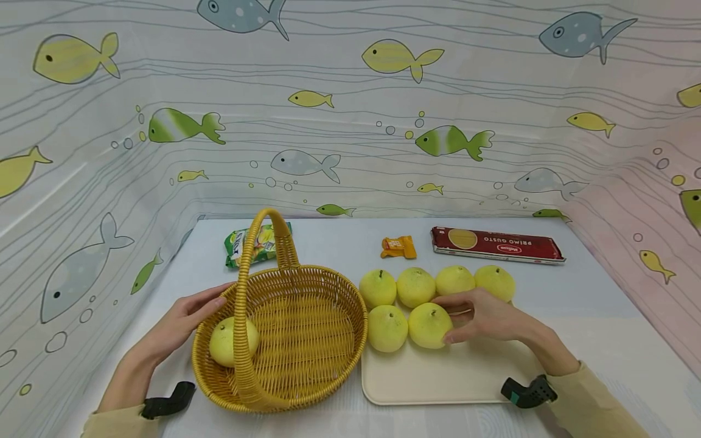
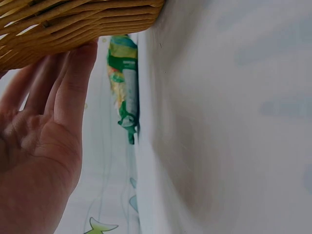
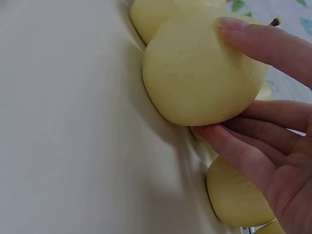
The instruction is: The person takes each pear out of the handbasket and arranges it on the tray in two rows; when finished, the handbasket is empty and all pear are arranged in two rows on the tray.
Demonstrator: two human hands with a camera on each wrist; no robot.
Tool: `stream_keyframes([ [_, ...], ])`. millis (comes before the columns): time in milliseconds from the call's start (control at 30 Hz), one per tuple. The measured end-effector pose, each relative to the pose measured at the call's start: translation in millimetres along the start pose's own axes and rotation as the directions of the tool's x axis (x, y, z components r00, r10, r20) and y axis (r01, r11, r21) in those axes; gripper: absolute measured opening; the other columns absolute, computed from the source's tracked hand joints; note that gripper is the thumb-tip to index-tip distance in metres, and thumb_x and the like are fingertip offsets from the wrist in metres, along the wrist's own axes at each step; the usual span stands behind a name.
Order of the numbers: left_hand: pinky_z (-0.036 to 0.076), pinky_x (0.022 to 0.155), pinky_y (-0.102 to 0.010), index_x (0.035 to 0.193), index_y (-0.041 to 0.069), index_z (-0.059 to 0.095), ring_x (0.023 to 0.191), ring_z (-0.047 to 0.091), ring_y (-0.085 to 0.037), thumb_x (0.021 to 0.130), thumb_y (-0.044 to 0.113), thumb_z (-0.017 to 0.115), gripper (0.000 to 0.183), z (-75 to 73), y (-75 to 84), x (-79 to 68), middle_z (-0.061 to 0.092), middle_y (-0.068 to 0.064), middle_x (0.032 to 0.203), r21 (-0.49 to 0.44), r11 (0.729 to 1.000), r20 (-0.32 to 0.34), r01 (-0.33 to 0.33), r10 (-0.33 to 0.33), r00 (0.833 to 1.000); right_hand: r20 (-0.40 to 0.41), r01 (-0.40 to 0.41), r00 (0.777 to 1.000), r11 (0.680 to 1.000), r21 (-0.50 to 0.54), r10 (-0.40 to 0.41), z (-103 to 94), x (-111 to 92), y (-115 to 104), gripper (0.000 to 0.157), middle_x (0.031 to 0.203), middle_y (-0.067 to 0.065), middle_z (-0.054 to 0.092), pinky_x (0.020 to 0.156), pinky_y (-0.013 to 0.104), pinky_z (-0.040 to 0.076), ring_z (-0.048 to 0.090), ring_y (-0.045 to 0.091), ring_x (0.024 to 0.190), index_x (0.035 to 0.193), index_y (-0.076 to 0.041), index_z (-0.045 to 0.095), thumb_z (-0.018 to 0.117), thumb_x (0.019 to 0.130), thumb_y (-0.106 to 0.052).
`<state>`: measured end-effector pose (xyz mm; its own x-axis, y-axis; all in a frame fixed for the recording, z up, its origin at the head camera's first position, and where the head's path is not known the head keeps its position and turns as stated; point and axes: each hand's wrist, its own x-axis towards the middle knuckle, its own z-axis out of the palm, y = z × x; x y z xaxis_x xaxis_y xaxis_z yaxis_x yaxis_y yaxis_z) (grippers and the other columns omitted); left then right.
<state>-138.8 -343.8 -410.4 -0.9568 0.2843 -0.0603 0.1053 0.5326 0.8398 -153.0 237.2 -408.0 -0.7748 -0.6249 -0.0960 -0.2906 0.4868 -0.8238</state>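
My left hand rests against the left side of a wicker basket, its fingers straight along the outer wall. Inside the basket, at the left, lies one round yellow pear. My right hand holds another yellow pear between thumb and fingers, at the front row's right end. Close up, in the right wrist view, that pear has its stem toward the upper right. One pear sits to its left, and several pears stand in a row behind.
A cream tray lies under the pears, right of the basket. Behind are a green snack bag, a small orange packet and a long red biscuit package. The basket's tall handle arches above it. Fish-patterned sheeting surrounds the table.
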Motion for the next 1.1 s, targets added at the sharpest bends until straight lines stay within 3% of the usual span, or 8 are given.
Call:
stream_keyframes([
  [300, 0.039, 0.095, -0.007, 0.152, 0.014, 0.045, 0.124, 0.043, 0.017, 0.109, 0.029, 0.044, 0.046, -2.4, 0.9, -1.8, 0.053, 0.010, 0.145, 0.012, 0.999, 0.005, -0.042, 0.042, 0.999, 0.000, 0.007, 1.000, 1.000, -0.008, -0.007, -0.2, -0.2, 1.3, 0.067, 0.135, 0.012, 0.063, 0.093, 0.027, 0.055, 0.066, 0.017, 0.115, 0.138, -0.004, 0.060, 0.085, 0.081, -0.030],
  [633, 0.039, 0.094, -0.006, 0.151, 0.017, 0.046, 0.124, 0.041, 0.019, 0.109, 0.030, 0.044, 0.045, -3.7, 0.1, -3.7, 0.053, 0.006, 0.146, 0.046, 0.998, -0.001, -0.037, 0.037, 0.999, -0.012, 0.003, 1.000, 1.000, -0.025, -0.003, -0.7, -0.1, 1.1, 0.066, 0.135, 0.011, 0.063, 0.094, 0.028, 0.055, 0.065, 0.020, 0.116, 0.137, -0.006, 0.060, 0.085, 0.081, -0.031],
  [900, 0.039, 0.095, -0.006, 0.151, 0.018, 0.046, 0.125, 0.042, 0.017, 0.109, 0.029, 0.044, 0.044, -4.4, -1.0, -4.6, 0.054, 0.011, 0.144, 0.027, 0.999, 0.001, -0.042, 0.042, 0.999, -0.008, 0.013, 1.000, 1.000, -0.008, -0.013, -0.1, 0.5, 1.0, 0.068, 0.135, 0.013, 0.063, 0.094, 0.029, 0.055, 0.065, 0.021, 0.117, 0.138, -0.003, 0.059, 0.085, 0.081, -0.030],
  [1100, 0.039, 0.095, -0.006, 0.151, 0.016, 0.046, 0.125, 0.042, 0.018, 0.109, 0.029, 0.044, 0.045, -4.5, -1.1, -4.0, 0.053, 0.007, 0.146, 0.014, 0.999, 0.003, -0.037, 0.037, 0.999, -0.008, 0.005, 1.000, 0.999, -0.033, -0.005, -0.7, -0.3, -0.3, 0.068, 0.135, 0.013, 0.062, 0.095, 0.029, 0.054, 0.064, 0.022, 0.118, 0.138, -0.003, 0.059, 0.084, 0.082, -0.031],
])
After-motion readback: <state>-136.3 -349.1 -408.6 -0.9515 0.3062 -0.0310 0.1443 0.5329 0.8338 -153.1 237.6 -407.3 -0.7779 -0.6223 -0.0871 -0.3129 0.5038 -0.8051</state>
